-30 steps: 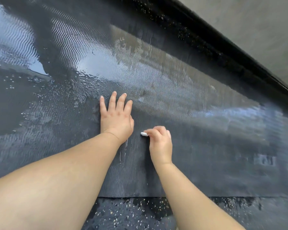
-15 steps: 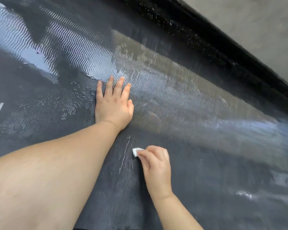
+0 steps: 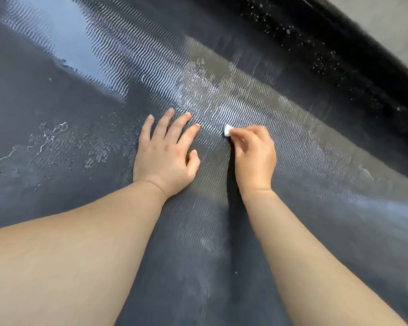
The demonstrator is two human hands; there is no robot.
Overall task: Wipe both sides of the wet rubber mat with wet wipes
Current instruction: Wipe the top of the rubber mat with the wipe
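Observation:
A dark rubber mat point(image 3: 304, 175) with a wavy ribbed texture fills most of the view, shiny with water and streaks. My left hand point(image 3: 166, 158) lies flat on it, fingers spread and straight, pressing down. Just to its right, my right hand point(image 3: 254, 156) is curled around a small wadded white wet wipe point(image 3: 227, 130), whose tip pokes out past my fingertips and touches the mat. Most of the wipe is hidden inside the fist.
A wet patch with foam trails point(image 3: 33, 147) spreads on the mat at the left. Along the far right runs a black speckled border strip point(image 3: 339, 50), with pale grey floor point(image 3: 391, 22) beyond it in the top right corner.
My right hand with the wipe has slid away from me, up level with my left fingertips. My left hand stays pressed flat. The view has shifted forward over the mat.

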